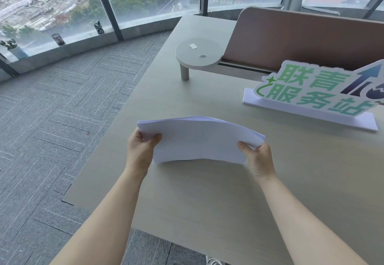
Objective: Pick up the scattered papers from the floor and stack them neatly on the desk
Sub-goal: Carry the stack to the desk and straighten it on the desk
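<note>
Two bare forearms reach in from the bottom edge toward one stack of papers (pixel 199 140), held over the desk (pixel 207 202). On one side the left hand (pixel 140 152) grips the stack's left edge, thumb on top and fingers curled beneath; on the other the right hand (pixel 258 158) clamps the right edge the same way, thumb pressed on the top sheet. The white sheets bow upward in the middle like an arch, their near edge lifted off the wood; whether the corners touch the desk I cannot tell.

Beyond the stack, to the right, one cut-out sign (pixel 315 92) with green characters and a dark arrow stands on a white base. Farther back sits one round raised shelf (pixel 199 54) on a single leg, carrying one small white slip and one small metal clip. A brown partition panel (pixel 301 40) rises behind it.

Grey carpet (pixel 52 119) covers the floor at left. On the window ledge stand two dark mesh cups (pixel 58 39) and one potted plant (pixel 12 47)
</note>
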`<state>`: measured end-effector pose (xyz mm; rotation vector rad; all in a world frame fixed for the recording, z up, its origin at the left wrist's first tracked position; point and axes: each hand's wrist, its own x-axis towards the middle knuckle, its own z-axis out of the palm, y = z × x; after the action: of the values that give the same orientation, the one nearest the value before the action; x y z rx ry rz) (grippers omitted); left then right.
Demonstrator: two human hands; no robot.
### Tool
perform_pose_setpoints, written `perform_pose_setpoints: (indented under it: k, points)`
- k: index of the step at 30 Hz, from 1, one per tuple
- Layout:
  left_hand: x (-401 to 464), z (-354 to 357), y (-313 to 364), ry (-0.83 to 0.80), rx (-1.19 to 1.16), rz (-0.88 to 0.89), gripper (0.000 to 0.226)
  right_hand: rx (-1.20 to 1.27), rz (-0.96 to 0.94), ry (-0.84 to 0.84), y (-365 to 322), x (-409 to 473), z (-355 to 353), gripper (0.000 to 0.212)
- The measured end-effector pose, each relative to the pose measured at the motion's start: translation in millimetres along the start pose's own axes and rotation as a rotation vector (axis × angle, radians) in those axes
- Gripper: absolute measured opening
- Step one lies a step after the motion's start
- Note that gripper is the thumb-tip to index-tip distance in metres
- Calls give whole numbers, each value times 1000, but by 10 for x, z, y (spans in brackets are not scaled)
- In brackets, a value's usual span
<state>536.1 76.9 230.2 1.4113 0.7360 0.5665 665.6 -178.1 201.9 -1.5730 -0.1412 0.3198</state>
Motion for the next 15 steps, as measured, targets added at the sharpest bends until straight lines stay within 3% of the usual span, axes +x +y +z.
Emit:
perform_pose_setpoints:
  k: [6, 11, 15]
  points:
    - [29, -7, 47, -19, -61, 39, 26, -10, -50, 32, 5, -20, -31, 23]
    - [7, -52, -115, -19, 66, -62, 24, -76, -44, 103, 83, -71, -8, 29]
    - [29, -10, -51, -19, 69, -38, 30, -116, -91, 123, 1, -35, 23, 31]
